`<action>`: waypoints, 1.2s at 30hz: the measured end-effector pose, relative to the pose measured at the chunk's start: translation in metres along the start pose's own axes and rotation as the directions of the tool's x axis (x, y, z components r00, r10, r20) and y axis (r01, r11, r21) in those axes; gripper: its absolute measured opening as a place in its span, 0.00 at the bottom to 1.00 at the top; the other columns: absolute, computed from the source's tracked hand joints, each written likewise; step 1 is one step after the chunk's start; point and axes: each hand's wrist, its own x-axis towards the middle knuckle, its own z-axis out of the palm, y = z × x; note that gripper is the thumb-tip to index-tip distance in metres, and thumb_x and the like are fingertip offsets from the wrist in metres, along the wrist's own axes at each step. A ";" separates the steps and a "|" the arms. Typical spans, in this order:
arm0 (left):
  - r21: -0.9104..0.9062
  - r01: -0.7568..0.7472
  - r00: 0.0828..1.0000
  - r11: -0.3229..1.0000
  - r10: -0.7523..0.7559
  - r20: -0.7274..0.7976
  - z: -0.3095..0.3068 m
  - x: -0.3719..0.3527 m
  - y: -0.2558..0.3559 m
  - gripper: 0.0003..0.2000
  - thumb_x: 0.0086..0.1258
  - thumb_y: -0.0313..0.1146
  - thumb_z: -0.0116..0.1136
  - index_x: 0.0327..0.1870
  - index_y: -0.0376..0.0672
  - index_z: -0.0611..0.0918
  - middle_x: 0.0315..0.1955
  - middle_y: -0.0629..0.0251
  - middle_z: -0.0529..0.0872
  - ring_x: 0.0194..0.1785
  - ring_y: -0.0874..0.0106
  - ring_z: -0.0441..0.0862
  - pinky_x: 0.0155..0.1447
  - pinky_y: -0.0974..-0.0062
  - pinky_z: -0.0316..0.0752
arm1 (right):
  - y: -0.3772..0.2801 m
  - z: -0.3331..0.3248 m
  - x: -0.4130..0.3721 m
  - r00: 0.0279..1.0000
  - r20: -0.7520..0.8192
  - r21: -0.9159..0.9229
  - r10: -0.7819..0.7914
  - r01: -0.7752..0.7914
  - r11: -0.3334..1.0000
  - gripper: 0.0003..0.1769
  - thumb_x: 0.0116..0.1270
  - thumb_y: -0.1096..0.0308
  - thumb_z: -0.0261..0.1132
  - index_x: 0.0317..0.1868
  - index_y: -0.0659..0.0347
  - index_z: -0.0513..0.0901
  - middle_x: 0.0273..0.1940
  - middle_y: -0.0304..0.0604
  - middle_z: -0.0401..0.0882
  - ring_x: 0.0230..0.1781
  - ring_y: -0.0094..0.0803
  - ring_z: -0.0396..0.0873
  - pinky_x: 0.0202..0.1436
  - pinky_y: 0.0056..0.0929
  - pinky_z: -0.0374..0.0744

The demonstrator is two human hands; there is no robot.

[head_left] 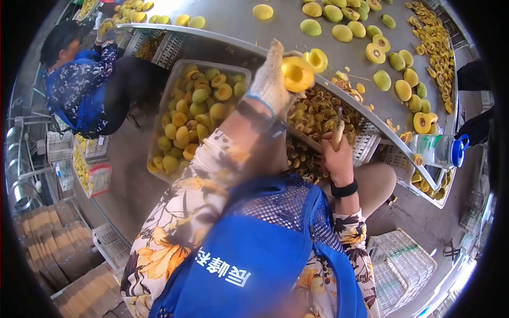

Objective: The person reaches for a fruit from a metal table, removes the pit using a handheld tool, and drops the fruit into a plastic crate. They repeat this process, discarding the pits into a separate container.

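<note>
The left hand, in a whitish glove, is near 12 o'clock of the view, closed on a halved fruit, whose yellow hollow side is seen. The bare right hand, toward 2 o'clock, has its fingers closed around the light handle of a thin tool, which points to 12 o'clock. Just beside the halved fruit, another yellow half lies at the edge of the metal worktop. Whole green-yellow fruits are spread on this worktop toward 1 and 2 o'clock. Between the two hands there is a heap of brownish cut pieces. A crate full of fruit halves is at 10 o'clock, and a clear bottle with blue cap lies at 3 o'clock. Another person sits at 10 o'clock, well apart.
</note>
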 end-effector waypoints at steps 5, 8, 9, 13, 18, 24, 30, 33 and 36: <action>0.742 -0.463 0.811 0.484 0.570 0.134 -0.015 0.070 0.021 0.23 0.67 0.54 0.47 0.39 0.40 0.81 0.35 0.58 0.83 0.41 0.65 0.81 0.43 0.65 0.76 | 0.030 0.007 -0.003 0.997 0.015 -0.342 0.074 -0.065 0.937 0.12 0.55 0.65 0.63 0.36 0.64 0.75 0.25 0.49 0.77 0.28 0.39 0.77 0.35 0.34 0.75; 0.918 -0.341 0.795 -0.203 0.459 0.397 -0.002 0.090 0.027 0.22 0.65 0.54 0.48 0.41 0.43 0.82 0.36 0.58 0.84 0.43 0.61 0.80 0.51 0.67 0.73 | 0.002 0.011 -0.010 0.975 0.082 -0.307 0.208 -0.174 0.936 0.13 0.56 0.64 0.63 0.37 0.65 0.75 0.28 0.52 0.78 0.29 0.42 0.78 0.35 0.35 0.75; 0.862 -0.256 0.827 -0.438 0.363 0.430 0.007 0.093 0.028 0.22 0.65 0.54 0.48 0.42 0.45 0.82 0.37 0.58 0.84 0.44 0.59 0.80 0.53 0.68 0.71 | -0.008 0.011 -0.010 0.963 0.105 -0.313 0.248 -0.205 0.927 0.13 0.56 0.64 0.63 0.37 0.65 0.75 0.28 0.52 0.78 0.29 0.43 0.78 0.35 0.35 0.75; 0.901 -0.339 0.869 -0.272 0.275 0.410 0.011 0.107 0.024 0.22 0.63 0.55 0.48 0.41 0.45 0.82 0.31 0.58 0.84 0.43 0.59 0.80 0.51 0.66 0.72 | -0.003 0.007 -0.017 0.997 0.057 -0.211 0.048 -0.035 0.977 0.13 0.57 0.66 0.63 0.38 0.65 0.75 0.28 0.52 0.78 0.29 0.44 0.79 0.35 0.35 0.75; 0.373 -0.071 0.983 0.925 0.001 0.184 0.037 0.039 0.032 0.24 0.67 0.57 0.44 0.40 0.41 0.76 0.26 0.63 0.81 0.26 0.75 0.79 0.24 0.79 0.70 | -0.051 -0.005 -0.007 0.998 -0.010 -0.135 -0.061 0.059 0.989 0.12 0.58 0.68 0.62 0.40 0.65 0.74 0.28 0.55 0.78 0.30 0.50 0.78 0.34 0.36 0.75; 0.168 -0.233 0.940 0.958 0.178 0.291 0.046 0.010 -0.013 0.13 0.71 0.39 0.49 0.41 0.37 0.76 0.27 0.64 0.81 0.31 0.74 0.79 0.37 0.79 0.75 | -0.081 0.005 0.009 0.983 -0.023 -0.111 -0.183 0.180 0.977 0.14 0.57 0.69 0.61 0.40 0.67 0.71 0.25 0.59 0.76 0.29 0.57 0.75 0.32 0.41 0.73; 0.369 -0.326 0.931 0.871 0.228 0.284 0.049 -0.006 -0.031 0.15 0.69 0.40 0.51 0.37 0.33 0.79 0.31 0.62 0.83 0.32 0.77 0.79 0.36 0.81 0.75 | -0.070 0.015 0.009 0.959 -0.050 -0.018 -0.279 0.279 0.960 0.09 0.57 0.72 0.58 0.37 0.66 0.69 0.23 0.56 0.74 0.21 0.51 0.73 0.26 0.40 0.72; 0.421 -0.326 0.934 0.846 0.221 0.280 0.042 -0.001 -0.037 0.18 0.69 0.44 0.50 0.39 0.34 0.79 0.32 0.61 0.83 0.32 0.77 0.79 0.36 0.80 0.76 | -0.068 0.016 0.008 0.978 0.184 0.348 -0.097 0.027 0.937 0.08 0.59 0.74 0.56 0.38 0.64 0.69 0.20 0.45 0.70 0.12 0.35 0.67 0.16 0.31 0.68; 0.289 -0.140 0.978 0.947 0.085 0.193 0.044 -0.002 -0.034 0.17 0.68 0.44 0.53 0.37 0.35 0.80 0.29 0.62 0.83 0.29 0.76 0.79 0.34 0.82 0.74 | -0.089 -0.001 0.003 0.829 0.551 0.581 0.098 -0.466 0.667 0.08 0.59 0.74 0.55 0.40 0.61 0.69 0.18 0.35 0.65 0.08 0.20 0.59 0.11 0.20 0.62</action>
